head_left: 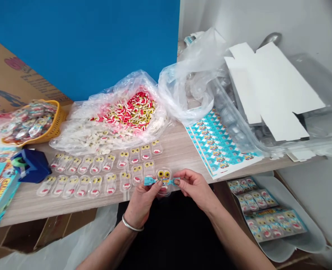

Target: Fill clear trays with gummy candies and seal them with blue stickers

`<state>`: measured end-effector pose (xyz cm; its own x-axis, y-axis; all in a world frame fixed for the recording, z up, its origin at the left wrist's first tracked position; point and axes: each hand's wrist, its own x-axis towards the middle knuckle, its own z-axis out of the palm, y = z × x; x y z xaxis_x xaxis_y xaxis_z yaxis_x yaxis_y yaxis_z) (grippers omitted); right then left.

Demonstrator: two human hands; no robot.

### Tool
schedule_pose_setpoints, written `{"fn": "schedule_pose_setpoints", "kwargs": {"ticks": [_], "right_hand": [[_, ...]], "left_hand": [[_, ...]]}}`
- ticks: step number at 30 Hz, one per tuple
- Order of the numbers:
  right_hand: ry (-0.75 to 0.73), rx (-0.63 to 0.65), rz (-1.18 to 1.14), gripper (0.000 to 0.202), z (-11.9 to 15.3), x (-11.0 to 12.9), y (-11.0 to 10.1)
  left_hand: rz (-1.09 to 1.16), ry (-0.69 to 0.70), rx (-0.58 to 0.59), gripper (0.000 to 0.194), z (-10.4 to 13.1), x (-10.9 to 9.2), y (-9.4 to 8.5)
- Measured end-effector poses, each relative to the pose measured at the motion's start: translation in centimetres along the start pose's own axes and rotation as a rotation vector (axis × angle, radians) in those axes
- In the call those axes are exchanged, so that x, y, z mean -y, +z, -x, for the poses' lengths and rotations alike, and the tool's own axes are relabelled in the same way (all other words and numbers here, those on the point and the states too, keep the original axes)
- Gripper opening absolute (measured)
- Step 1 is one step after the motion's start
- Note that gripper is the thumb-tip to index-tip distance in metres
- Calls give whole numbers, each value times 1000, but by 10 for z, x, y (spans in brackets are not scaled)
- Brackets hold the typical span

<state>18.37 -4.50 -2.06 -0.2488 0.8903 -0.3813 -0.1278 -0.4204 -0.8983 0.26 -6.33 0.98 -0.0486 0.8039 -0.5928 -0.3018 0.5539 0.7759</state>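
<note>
My left hand (143,198) grips a small clear plastic blister pack (163,174) with yellow eye pieces and a red-and-white piece inside. Across the pack lies a blue printed label strip (150,181); my left thumb presses on its middle. My right hand (191,185) pinches the strip's right end between thumb and fingers. Both hands are at the table's front edge. To their left, two rows of similar clear packs (110,183) lie on the table, each with yellow eyes and a red-and-white piece.
Behind the rows sits an open plastic bag (121,116) of loose pieces. A yellow basket (59,120) of packs and a blue tape dispenser (33,165) stand left. Label sheets (213,146), a clear bin and white cardboard (275,86) lie right. Below, a grey container (309,236) holds filled trays.
</note>
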Motion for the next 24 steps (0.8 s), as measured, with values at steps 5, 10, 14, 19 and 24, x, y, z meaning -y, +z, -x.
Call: {"fn": "schedule_pose_setpoints", "kwargs": {"ticks": [5,10,14,19,24], "right_hand": [[-38,32,-169,31,1,15,-4],[-62,144,-360,35,1,17,1],[-63,155,-463,39,0,14,5],[-8,272,-480,48,-5,8,8],[7,152,-335,42,-11,12,1]], "left_hand": [[107,-35,124,23,-5,-17,16],[162,-124,302,19,-2,-21,26],[183,-125,387,18,-1,-22,31],[190,-147,458,18,1,-20,34],[187,-112,257,26,-7,-16,35]]}}
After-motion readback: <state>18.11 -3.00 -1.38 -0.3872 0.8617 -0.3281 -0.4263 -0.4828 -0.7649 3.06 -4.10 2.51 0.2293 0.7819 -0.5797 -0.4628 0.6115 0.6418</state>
